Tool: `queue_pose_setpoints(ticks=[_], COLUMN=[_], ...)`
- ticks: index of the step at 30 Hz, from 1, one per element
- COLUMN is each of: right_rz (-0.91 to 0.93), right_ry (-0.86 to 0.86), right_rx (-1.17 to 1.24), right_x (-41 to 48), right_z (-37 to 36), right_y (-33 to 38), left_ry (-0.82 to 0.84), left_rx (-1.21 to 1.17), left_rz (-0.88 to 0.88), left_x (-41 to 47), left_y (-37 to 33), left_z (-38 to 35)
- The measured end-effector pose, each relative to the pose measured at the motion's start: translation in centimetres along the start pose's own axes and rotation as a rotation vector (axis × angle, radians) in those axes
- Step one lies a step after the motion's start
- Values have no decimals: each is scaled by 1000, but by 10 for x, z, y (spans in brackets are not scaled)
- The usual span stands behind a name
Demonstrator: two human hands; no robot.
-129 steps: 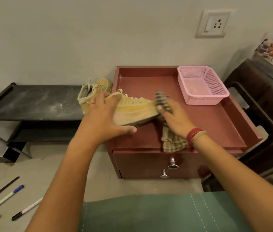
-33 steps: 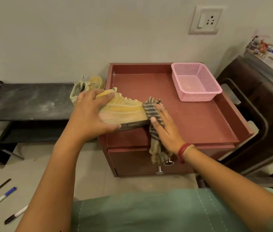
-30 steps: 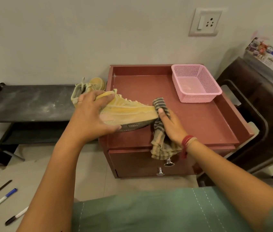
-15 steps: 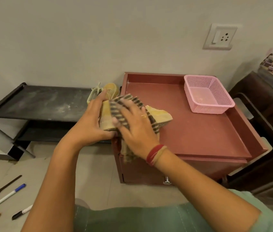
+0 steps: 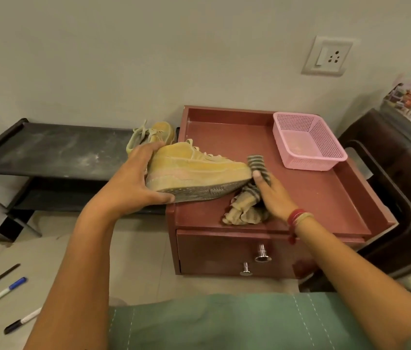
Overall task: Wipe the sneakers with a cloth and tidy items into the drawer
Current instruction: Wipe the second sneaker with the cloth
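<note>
Since half a second back, the right hand (image 5: 273, 198) and cloth (image 5: 247, 205) have moved off the sneaker's flank to its toe. The sneaker (image 5: 194, 170) is now rolled so the sole faces the camera.

Position: the sneaker is over the front-left corner of the cabinet (image 5: 312, 198), with its heel overhanging the left edge and its toe pointing toward the middle. Can't tell whether the sole edge rests on the top or hangs clear.

Grip: the left hand (image 5: 128, 190) wraps the heel, fingers (image 5: 146, 150) over the collar and thumb under the sole. The right hand pinches the cloth against the toe. The slack is bunched on the cabinet top near the front edge.

Handling, as a judgement:
- Sneaker: light, with a soft suede-looking upper that dents under pressure. The sole looks stiff and its tread should give grip. Best holds are heel counter plus sole, as now. Avoid the laces and tongue.
- Cloth: limp, with no stiffness. It needs to be wadded behind the fingers to put any pressure down, and the loose tail can drag.

Second sneaker (image 5: 154, 133): sits on the right end of the black shelf (image 5: 55, 147), just beside the cabinet.

Not yet tidied: the pens (image 5: 0, 294) lie on the floor. Both drawers (image 5: 224, 251) are closed. The pink basket (image 5: 307, 142) sits at the back-right corner.
</note>
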State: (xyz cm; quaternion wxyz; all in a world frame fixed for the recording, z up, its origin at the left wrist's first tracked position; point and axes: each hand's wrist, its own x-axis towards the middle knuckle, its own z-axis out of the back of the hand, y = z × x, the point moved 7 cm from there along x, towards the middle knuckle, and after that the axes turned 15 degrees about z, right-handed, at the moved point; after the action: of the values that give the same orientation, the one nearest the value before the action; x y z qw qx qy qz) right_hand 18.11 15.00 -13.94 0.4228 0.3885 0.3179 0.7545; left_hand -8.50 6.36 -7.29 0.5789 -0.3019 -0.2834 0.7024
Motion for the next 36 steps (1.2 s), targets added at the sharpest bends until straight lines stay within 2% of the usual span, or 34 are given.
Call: queue_pose_setpoints(ticks=[2, 4, 6, 9, 11, 14, 16, 20, 22, 23, 25, 27, 28, 30, 31, 33, 34, 36], right_rz=[-43, 74, 273, 605, 685, 608, 481, 42, -183, -224, -144, 144, 297, 485, 504, 396, 332, 141], right_ry=[-134, -228, -126, 165, 189, 129, 64, -58, -22, -31, -175, -265, -192, 41, 83, 1, -61, -130], right_rx=[-15, -24, -71, -376, -555, -631, -608, 74, 188, 191, 159, 117, 73, -199, -338, -381, -326, -72], right_x=[5, 7, 5, -13, -20, -20, -18, -11, -8, -7, -6, -13, -19, -30, -30, -23, -20, -10], right_z=[12, 5, -24, -83, -96, -77, -49, -6, 5, 8, 16, 8, -7, -40, -46, -37, -30, -19], right_y=[3, 40, 89, 134, 126, 92, 62, 5, -13, -13, 5, 45, 61, 74, 66, 46, 38, 11], left_ry=[14, 30, 44, 32, 18, 16, 19, 23, 13, 5, -8, -12, -13, -13, -11, -5, -3, -1], left_rx=[6, 14, 1, -20, 10, 32, 48, 61, 82, 84, 80, 84, 86, 89, 94, 95, 85, 67], left_rz=[-5, -6, 0, -13, -20, -10, -12, -35, -52, -59, -71, -71, -69, -74, -76, -72, -67, -58], left_x=[-1, -2, -2, -2, -3, -3, -3, -5, -7, -8, -9, -8, -8, -8, -8, -8, -8, -8], left_y=[-1, -3, -4, -7, -8, -7, -8, -10, -10, -11, -11, -11, -11, -11, -11, -11, -10, -9], left_z=[-3, -6, -7, -6, -6, -4, -4, -5, -7, -7, -8, -9, -9, -9, -9, -9, -9, -8])
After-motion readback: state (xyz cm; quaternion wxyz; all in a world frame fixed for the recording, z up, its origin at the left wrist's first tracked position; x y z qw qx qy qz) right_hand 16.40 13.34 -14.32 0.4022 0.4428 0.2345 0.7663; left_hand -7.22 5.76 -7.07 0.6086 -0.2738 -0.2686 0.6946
